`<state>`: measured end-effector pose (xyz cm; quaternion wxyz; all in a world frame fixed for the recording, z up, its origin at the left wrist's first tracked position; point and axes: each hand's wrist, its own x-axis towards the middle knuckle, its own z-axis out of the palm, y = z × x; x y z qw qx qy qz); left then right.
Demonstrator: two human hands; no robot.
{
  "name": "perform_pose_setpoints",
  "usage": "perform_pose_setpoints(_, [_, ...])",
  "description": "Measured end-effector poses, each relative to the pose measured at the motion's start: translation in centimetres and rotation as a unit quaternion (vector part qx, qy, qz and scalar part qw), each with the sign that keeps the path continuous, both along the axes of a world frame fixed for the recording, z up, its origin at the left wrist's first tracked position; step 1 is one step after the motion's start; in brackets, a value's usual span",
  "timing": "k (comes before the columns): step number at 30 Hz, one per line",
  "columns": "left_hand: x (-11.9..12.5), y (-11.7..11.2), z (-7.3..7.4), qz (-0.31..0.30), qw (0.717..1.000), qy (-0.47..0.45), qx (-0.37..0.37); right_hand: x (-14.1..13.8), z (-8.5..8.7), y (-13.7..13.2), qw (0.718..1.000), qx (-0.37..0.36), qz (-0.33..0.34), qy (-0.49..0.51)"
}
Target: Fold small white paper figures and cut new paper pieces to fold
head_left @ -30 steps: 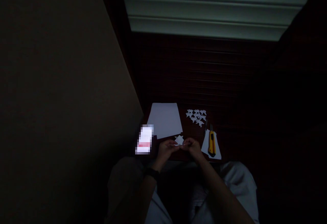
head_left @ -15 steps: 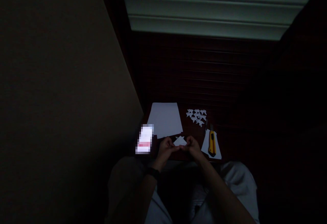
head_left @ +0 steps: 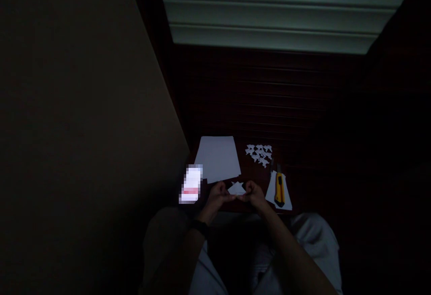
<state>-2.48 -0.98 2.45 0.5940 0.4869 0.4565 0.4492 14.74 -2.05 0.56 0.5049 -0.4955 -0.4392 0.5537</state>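
Between my two hands is a small folded piece of white paper (head_left: 236, 189), roughly triangular with its point away from me. My left hand (head_left: 217, 195) pinches its left side, thumb along the near edge. On the opposite side, my right hand (head_left: 254, 194) grips the right corner with its fingers curled and thumb pointing inward. Both hands are low over the small dark table (head_left: 247, 169). Fine creases in the paper are hard to make out in the dim light.
Large white sheets (head_left: 218, 158) lie at the back left, beside a lit, pixelated phone-like screen (head_left: 191, 185). Several small folded paper figures (head_left: 259, 153) cluster at the back right. A yellow utility knife (head_left: 279, 189) rests on cut paper pieces (head_left: 271, 191). A wall (head_left: 101, 106) stands left.
The thumbs have shifted slightly apart along the near edge of the folded paper, showing more of it. Both hands keep their hold.
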Motion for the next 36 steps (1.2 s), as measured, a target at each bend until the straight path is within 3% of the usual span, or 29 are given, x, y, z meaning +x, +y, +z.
perform_pose_setpoints(7, [0.2,0.1,-0.4,-0.002,1.0,0.0,0.002,0.1,0.0,0.0,1.0,-0.005,-0.018,0.01])
perform_pose_setpoints(14, [0.5,0.1,-1.2,0.019,1.0,-0.003,0.004,-0.1,-0.1,-0.2,1.0,0.008,0.008,-0.002])
perform_pose_setpoints(21, [0.2,0.2,-1.2,-0.008,0.999,-0.025,-0.021,1.2,0.9,-0.1,0.978,-0.027,-0.035,0.204])
perform_pose_setpoints(25, [-0.1,0.1,-0.6,-0.07,0.996,-0.03,-0.051,1.9,1.4,-0.3,0.975,-0.002,0.034,0.219])
perform_pose_setpoints(30, [-0.4,0.2,0.0,-0.159,0.984,-0.018,-0.071,2.1,1.9,-0.4,0.982,0.001,0.146,0.119])
perform_pose_setpoints(33, [-0.4,0.1,0.4,-0.151,0.987,-0.012,-0.051,2.1,1.8,-0.3,0.98,0.009,0.174,0.094])
perform_pose_setpoints(36, [-0.3,-0.2,0.8,-0.109,0.993,-0.009,-0.037,2.0,1.5,-0.2,0.983,0.006,0.156,0.098])
